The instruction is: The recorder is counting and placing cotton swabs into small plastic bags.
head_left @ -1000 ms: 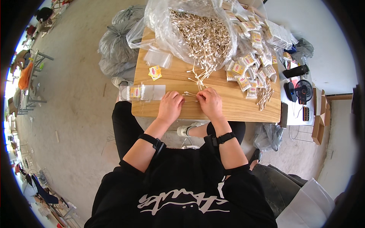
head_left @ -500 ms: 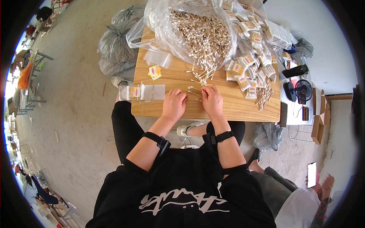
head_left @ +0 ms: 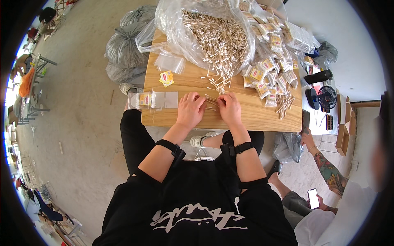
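Several cotton swabs (head_left: 211,103) lie crosswise between my hands, low over the wooden table. My left hand (head_left: 191,110) has its fingers curled at their left ends, and my right hand (head_left: 230,107) closes on their right ends; the fingertips are partly hidden. Just beyond, a large heap of loose swabs (head_left: 217,41) spills from an open clear plastic bag (head_left: 170,28). Left of my left hand sits a filled swab packet (head_left: 146,99) with a yellow label, beside a flat clear bag (head_left: 167,100). Small yellow cards (head_left: 166,78) and empty clear bags (head_left: 170,63) rest farther back.
Filled packets (head_left: 262,80) pile up on the table's right, near a small bunch of swabs (head_left: 285,102). A black fan (head_left: 327,97) stands on a side table. At right, another person's tattooed arm (head_left: 330,172) reaches toward the table corner; their other hand holds a phone (head_left: 313,198).
My left hand has shifted slightly right, nearer the right hand, with the swabs between them. The other person has lowered the phone and stretched an arm toward the table corner.
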A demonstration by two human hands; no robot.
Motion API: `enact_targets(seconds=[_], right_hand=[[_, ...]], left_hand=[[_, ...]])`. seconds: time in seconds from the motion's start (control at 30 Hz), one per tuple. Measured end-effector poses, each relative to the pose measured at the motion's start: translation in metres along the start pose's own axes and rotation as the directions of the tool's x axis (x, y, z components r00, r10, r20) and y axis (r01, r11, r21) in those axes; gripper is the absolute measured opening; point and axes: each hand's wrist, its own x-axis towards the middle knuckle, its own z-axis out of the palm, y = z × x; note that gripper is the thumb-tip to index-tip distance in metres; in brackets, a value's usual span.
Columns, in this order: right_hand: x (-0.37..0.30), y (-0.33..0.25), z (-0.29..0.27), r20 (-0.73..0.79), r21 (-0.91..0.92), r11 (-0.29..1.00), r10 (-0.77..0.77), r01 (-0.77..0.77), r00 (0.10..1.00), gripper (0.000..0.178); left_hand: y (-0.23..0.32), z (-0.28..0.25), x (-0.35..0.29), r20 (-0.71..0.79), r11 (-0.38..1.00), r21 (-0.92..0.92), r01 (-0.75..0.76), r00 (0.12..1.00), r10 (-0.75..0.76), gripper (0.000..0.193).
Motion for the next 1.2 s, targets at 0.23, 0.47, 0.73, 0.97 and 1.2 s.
enact_targets(seconds=[0.23,0.47,0.73,0.97,1.2], right_hand=[[0.003,-0.003,-0.004,0.040,-0.033,0.999,0.030,-0.029,0.999,0.004],[0.005,-0.002,-0.009,0.054,0.019,0.998,0.059,-0.060,0.997,0.004],[0.010,0.000,-0.013,0.101,-0.100,0.993,0.066,-0.056,0.993,0.007],[0.008,0.005,-0.024,0.050,-0.173,0.984,-0.034,0.042,0.998,0.006],[-0.007,-0.015,-0.008,0.073,-0.191,0.948,-0.244,0.253,0.967,0.008]], left_hand=[[-0.003,0.003,0.000,0.015,0.999,0.034,-0.041,0.999,0.041,0.018],[-0.003,0.005,-0.001,-0.014,1.000,-0.004,0.005,1.000,-0.005,0.015],[0.008,0.013,0.013,0.068,0.986,0.006,0.168,0.983,-0.168,0.009],[-0.006,-0.003,0.011,0.113,0.987,0.006,0.161,0.980,-0.161,0.007],[-0.019,0.002,-0.007,-0.077,0.993,-0.104,0.048,0.995,-0.057,0.020]])
